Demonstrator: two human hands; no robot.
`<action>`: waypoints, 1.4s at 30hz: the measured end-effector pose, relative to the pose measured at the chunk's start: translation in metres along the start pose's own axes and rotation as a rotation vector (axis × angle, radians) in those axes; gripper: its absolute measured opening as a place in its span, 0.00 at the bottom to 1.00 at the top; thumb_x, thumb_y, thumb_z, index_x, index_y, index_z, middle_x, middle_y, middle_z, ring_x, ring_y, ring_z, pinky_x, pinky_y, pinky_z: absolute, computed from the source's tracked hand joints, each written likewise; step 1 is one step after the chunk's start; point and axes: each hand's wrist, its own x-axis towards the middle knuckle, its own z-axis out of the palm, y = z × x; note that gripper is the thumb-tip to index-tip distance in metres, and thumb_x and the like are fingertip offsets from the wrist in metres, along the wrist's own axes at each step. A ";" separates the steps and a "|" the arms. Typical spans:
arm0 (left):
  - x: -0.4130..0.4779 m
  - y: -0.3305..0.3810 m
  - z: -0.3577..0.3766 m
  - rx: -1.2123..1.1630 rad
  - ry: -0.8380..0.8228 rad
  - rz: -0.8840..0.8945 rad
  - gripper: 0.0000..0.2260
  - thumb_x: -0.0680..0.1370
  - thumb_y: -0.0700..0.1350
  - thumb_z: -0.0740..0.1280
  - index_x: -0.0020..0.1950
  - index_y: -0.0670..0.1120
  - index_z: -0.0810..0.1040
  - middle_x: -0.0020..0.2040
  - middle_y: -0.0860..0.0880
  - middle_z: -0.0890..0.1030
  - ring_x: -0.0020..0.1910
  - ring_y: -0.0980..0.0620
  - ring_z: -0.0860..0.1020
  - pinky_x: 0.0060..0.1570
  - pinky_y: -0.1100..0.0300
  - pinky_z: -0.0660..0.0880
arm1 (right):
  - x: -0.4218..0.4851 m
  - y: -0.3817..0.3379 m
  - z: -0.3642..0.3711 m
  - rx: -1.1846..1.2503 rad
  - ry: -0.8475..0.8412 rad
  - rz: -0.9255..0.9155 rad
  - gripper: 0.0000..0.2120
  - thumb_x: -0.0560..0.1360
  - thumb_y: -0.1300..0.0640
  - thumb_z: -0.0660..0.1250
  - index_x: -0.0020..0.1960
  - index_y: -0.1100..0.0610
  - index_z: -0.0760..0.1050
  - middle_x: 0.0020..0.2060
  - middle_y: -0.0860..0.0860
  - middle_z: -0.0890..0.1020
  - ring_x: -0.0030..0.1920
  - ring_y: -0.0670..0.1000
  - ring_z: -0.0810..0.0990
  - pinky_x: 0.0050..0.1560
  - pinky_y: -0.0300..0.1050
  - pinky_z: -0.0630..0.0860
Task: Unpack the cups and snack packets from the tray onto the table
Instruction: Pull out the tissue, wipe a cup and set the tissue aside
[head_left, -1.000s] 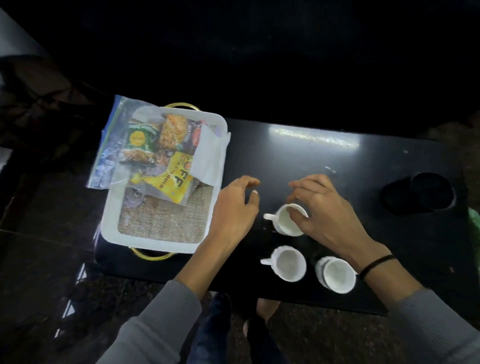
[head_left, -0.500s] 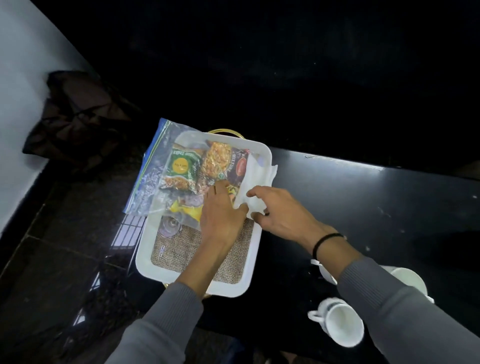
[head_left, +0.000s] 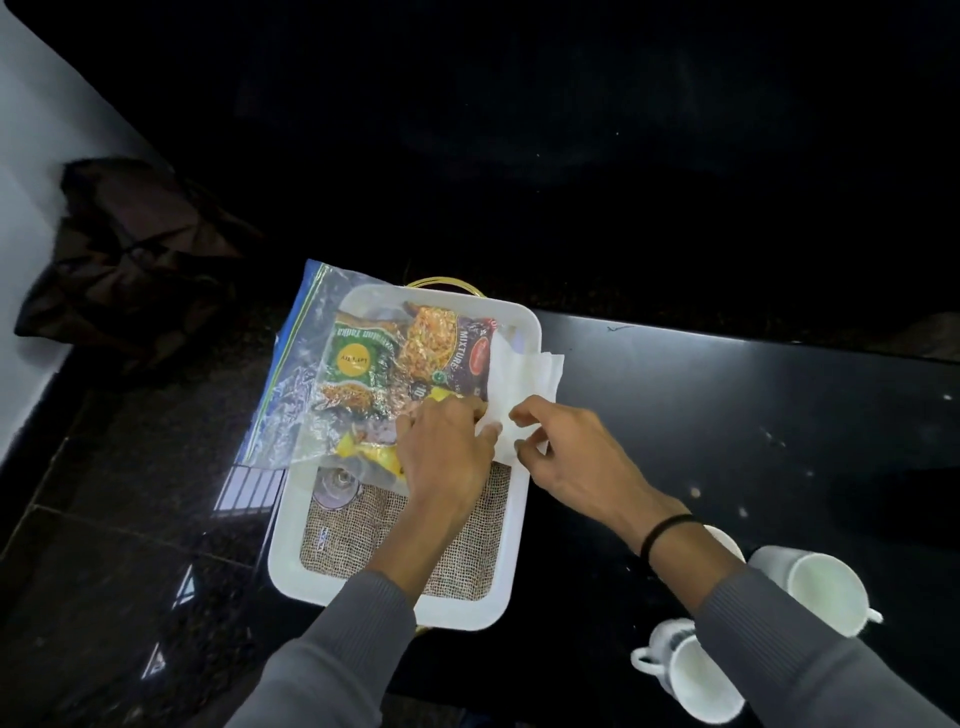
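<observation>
A white tray (head_left: 291, 545) with a woven mat sits at the left end of the black table (head_left: 701, 415). A clear zip bag (head_left: 306, 395) holding several snack packets lies across the tray's far half, with a yellow packet (head_left: 376, 454) at its near edge. My left hand (head_left: 441, 452) rests on the bag, fingers curled at a white tissue (head_left: 524, 374). My right hand (head_left: 566, 457) pinches the tissue's near corner. White cups (head_left: 821, 592) (head_left: 696, 680) stand on the table at the lower right; a third is mostly hidden by my right arm.
A small metal lid-like object (head_left: 335, 483) lies in the tray under the bag. A dark bag (head_left: 119, 260) slumps on the floor against the white wall at left. The tray overhangs the table's left edge above dark floor tiles.
Both hands left the cups and moved left to the tray. The left hand settled on the snack bag and the right hand took hold of the tissue; my view swung left.
</observation>
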 end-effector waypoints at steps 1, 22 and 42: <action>-0.001 0.000 -0.002 -0.036 0.004 0.019 0.10 0.79 0.54 0.68 0.54 0.50 0.84 0.47 0.50 0.84 0.53 0.46 0.80 0.60 0.48 0.71 | -0.002 0.001 -0.001 0.005 0.013 0.008 0.15 0.80 0.54 0.67 0.65 0.52 0.75 0.61 0.49 0.82 0.51 0.50 0.83 0.54 0.54 0.83; -0.064 0.080 -0.116 -1.106 -0.308 0.011 0.13 0.67 0.53 0.70 0.47 0.48 0.83 0.36 0.54 0.84 0.38 0.53 0.81 0.34 0.61 0.77 | -0.137 -0.018 -0.120 0.930 0.281 0.275 0.21 0.69 0.45 0.68 0.62 0.41 0.79 0.60 0.40 0.84 0.62 0.42 0.80 0.57 0.39 0.74; -0.155 0.252 -0.068 -0.866 -0.601 0.128 0.15 0.77 0.44 0.75 0.62 0.48 0.82 0.55 0.50 0.87 0.54 0.53 0.85 0.52 0.57 0.83 | -0.256 0.097 -0.215 1.341 0.353 0.324 0.19 0.70 0.61 0.80 0.60 0.62 0.83 0.54 0.59 0.88 0.54 0.59 0.88 0.46 0.45 0.84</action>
